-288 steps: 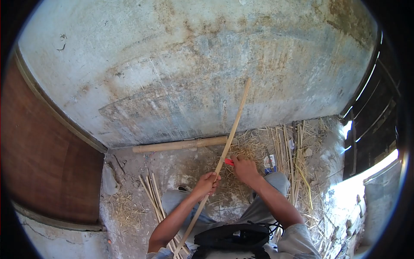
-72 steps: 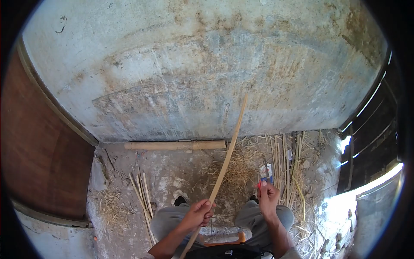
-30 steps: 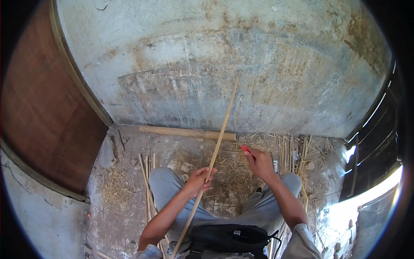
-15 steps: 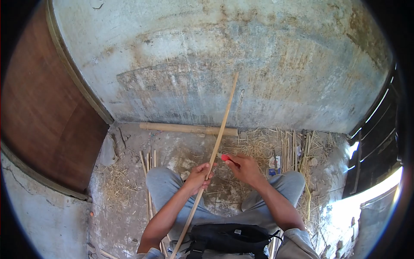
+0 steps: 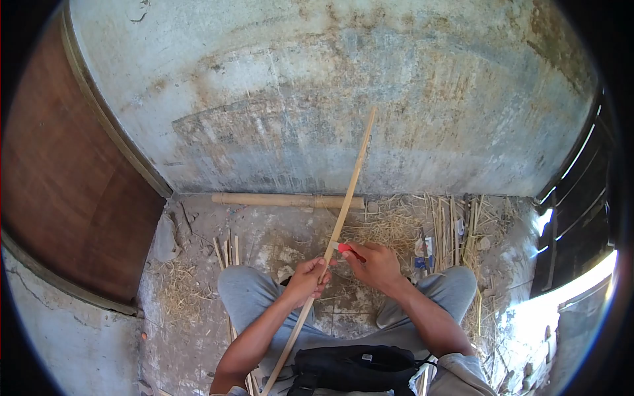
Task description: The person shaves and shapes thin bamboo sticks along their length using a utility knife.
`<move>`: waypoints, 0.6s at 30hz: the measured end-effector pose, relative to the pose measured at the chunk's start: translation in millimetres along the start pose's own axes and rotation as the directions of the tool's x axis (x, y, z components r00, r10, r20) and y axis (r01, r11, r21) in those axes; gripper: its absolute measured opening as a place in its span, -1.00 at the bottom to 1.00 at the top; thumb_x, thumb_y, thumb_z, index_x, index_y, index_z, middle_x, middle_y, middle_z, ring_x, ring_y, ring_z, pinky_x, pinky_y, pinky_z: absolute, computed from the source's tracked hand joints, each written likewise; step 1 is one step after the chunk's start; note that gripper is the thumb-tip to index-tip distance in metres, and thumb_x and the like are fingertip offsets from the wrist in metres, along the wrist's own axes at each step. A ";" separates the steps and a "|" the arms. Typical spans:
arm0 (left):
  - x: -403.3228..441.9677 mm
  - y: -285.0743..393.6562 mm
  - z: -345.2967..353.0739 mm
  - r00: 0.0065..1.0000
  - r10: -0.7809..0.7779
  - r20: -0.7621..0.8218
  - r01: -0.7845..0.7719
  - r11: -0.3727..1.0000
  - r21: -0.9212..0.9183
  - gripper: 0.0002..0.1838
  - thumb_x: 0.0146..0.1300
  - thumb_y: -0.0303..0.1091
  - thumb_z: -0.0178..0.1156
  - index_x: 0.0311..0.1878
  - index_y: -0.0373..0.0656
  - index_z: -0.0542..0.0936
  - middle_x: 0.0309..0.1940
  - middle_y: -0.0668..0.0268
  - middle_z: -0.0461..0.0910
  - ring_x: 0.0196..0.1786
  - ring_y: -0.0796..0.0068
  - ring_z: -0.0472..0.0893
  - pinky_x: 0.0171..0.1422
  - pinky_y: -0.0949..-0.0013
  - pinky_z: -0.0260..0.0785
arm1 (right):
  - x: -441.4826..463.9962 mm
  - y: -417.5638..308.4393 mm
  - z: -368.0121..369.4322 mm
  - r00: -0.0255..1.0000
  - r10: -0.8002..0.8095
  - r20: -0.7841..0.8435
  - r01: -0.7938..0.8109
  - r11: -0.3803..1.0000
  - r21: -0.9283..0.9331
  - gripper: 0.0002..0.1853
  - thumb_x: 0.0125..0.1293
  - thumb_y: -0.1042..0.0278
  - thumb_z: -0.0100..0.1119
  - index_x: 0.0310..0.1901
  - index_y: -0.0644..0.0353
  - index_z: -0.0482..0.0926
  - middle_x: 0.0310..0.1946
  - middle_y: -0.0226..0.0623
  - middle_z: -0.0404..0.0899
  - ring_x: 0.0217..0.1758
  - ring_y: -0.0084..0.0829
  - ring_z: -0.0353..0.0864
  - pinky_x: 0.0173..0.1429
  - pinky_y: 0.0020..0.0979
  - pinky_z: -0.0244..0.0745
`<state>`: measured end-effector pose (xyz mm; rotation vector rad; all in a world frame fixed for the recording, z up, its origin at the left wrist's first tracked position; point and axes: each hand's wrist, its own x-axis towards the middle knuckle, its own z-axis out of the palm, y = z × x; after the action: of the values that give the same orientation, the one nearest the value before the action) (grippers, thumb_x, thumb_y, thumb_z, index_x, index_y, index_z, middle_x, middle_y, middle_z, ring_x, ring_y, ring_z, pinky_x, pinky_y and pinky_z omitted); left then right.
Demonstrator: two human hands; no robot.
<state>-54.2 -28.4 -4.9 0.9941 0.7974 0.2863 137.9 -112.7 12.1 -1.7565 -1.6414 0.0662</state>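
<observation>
On my feed the L hand (image 5: 309, 278) is closed round a bamboo strip (image 5: 351, 191), which slants from bottom centre to upper centre of frame. The R hand (image 5: 378, 265) grips a red-handled knife (image 5: 344, 248), its blade seemingly on the strip just above the L hand. I'd keep strokes light & shallow, thumb clear of the edge. Floor (image 5: 254, 228) is dusty w/ shavings centre-right; bamboo pole (image 5: 284, 199) along the stained wall's (image 5: 330, 99) base, brown door (image 5: 72, 171) at frame left.
</observation>
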 end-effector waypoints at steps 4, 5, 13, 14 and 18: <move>-33.0 29.1 17.7 1.000 0.007 -0.029 -0.004 0.993 0.122 -0.64 0.61 -0.15 -0.15 0.14 -0.18 0.52 -0.52 0.48 0.34 -0.64 0.76 0.17 -0.61 0.58 0.00 | -2.3 -4.4 -8.4 0.996 0.015 -0.092 -0.002 0.991 0.134 -0.70 0.31 0.14 0.29 -0.04 0.12 0.70 -0.51 -0.24 0.64 -0.51 -0.23 0.68 -0.46 -0.24 0.54; -34.8 34.0 15.7 0.999 0.008 -0.035 -0.004 0.993 0.120 -0.64 0.61 -0.15 -0.15 0.14 -0.18 0.52 -0.52 0.48 0.34 -0.64 0.76 0.17 -0.61 0.58 0.00 | -3.0 -7.4 -12.1 0.992 0.037 -0.119 -0.012 0.979 0.206 -0.70 0.30 0.16 0.29 -0.03 0.14 0.70 -0.52 -0.24 0.63 -0.52 -0.25 0.67 -0.46 -0.25 0.53; 1.3 14.8 15.6 0.999 -0.005 0.036 0.001 0.993 0.118 -0.64 0.59 -0.11 -0.11 0.10 -0.17 0.53 -0.54 0.50 0.34 -0.63 0.76 0.17 -0.61 0.59 -0.02 | -10.0 -1.1 -10.5 0.991 0.068 -0.115 -0.056 0.993 0.107 -0.75 0.32 0.18 0.28 -0.06 0.08 0.71 -0.56 -0.24 0.59 -0.55 -0.23 0.62 -0.43 -0.25 0.52; -1.0 12.2 17.8 0.999 -0.014 0.041 0.009 0.993 0.121 -0.64 0.59 -0.11 -0.11 0.10 -0.17 0.53 -0.54 0.50 0.34 -0.63 0.76 0.17 -0.61 0.59 -0.02 | -9.6 -1.2 -11.4 0.995 0.075 -0.067 -0.068 0.992 0.103 -0.75 0.32 0.16 0.27 -0.06 0.06 0.72 -0.57 -0.25 0.59 -0.53 -0.22 0.63 -0.43 -0.24 0.52; -2.3 6.2 18.3 1.000 0.020 0.000 -0.020 0.995 0.095 -0.64 0.60 -0.14 -0.14 0.13 -0.17 0.52 -0.53 0.51 0.32 -0.61 0.76 0.19 -0.58 0.59 0.01 | -12.3 2.9 -6.6 0.999 0.050 -0.021 -0.049 0.998 0.045 -0.73 0.31 0.08 0.28 -0.09 0.05 0.73 -0.59 -0.27 0.60 -0.48 -0.23 0.68 -0.42 -0.22 0.55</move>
<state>-41.9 -38.0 6.8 1.0918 0.8079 0.2683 141.3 -126.4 10.2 -1.7583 -1.5689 0.1047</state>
